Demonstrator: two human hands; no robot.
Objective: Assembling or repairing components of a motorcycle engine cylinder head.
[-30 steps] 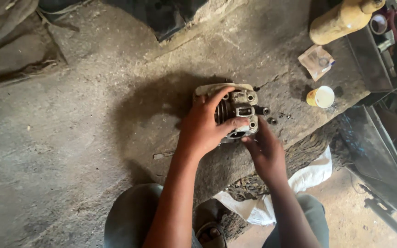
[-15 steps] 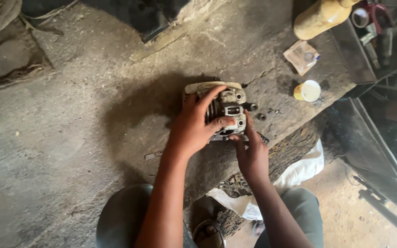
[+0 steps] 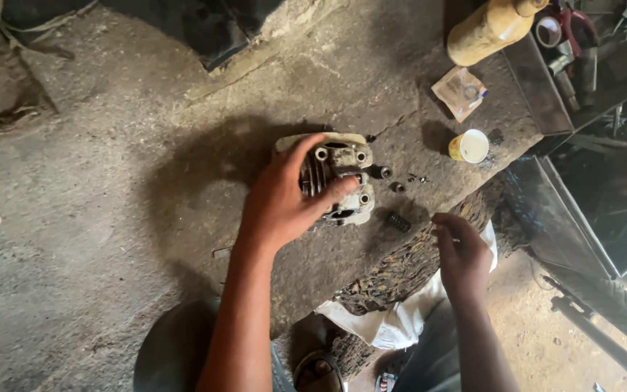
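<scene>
A grey finned metal engine head (image 3: 346,178) lies on a rough concrete slab (image 3: 110,181). My left hand (image 3: 284,203) grips it from the near side, thumb and fingers wrapped over its fins. My right hand (image 3: 462,254) hovers off the slab's edge to the right, fingers loosely curled, holding nothing that I can see. A small dark coil spring (image 3: 399,221) lies on the slab between the head and my right hand. Two small round metal bits (image 3: 391,179) sit just right of the head.
A small yellow cup (image 3: 469,146) and a clear plastic packet (image 3: 459,92) lie at the slab's far right. A dusty yellow bottle (image 3: 491,29) and a tray of tools (image 3: 575,58) stand beyond. White cloth (image 3: 393,319) hangs below the slab edge.
My right hand has let go of the engine head and drawn back to the right, off the slab edge. A coil spring now lies uncovered. My left hand keeps its grip.
</scene>
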